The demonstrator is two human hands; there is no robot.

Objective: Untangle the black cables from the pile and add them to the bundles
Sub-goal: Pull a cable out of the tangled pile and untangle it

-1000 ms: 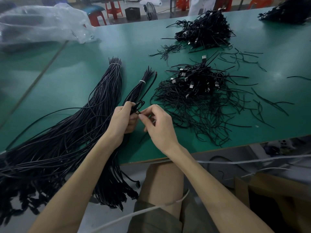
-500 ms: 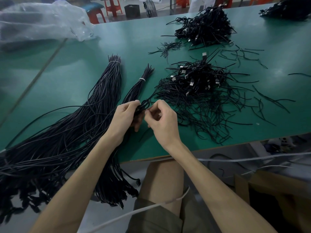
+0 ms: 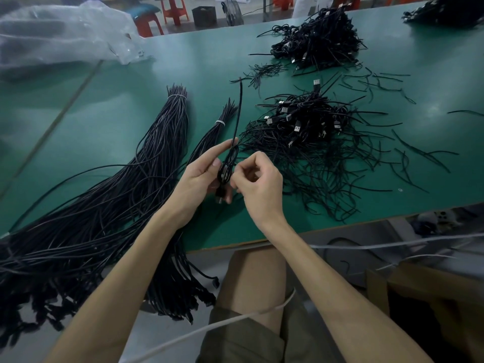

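A single black cable is held above the green table. Its lower part is still looped and one end sticks straight up. My left hand holds the loops against its palm with the thumb, index finger stretched out. My right hand pinches the loop from the right with curled fingers. The tangled pile of black cables with USB plugs lies just right of my hands. A big tied bundle and a thin tied bundle lie to the left.
A second cable pile sits at the back, another at the far right corner. Loose black ties are scattered on the right. A clear plastic bag lies back left. The table's front edge runs just below my wrists.
The coiled cable has partly opened: one end now stands straight up. My left hand has uncurled, its index finger stretched out, and both hands have lifted slightly.
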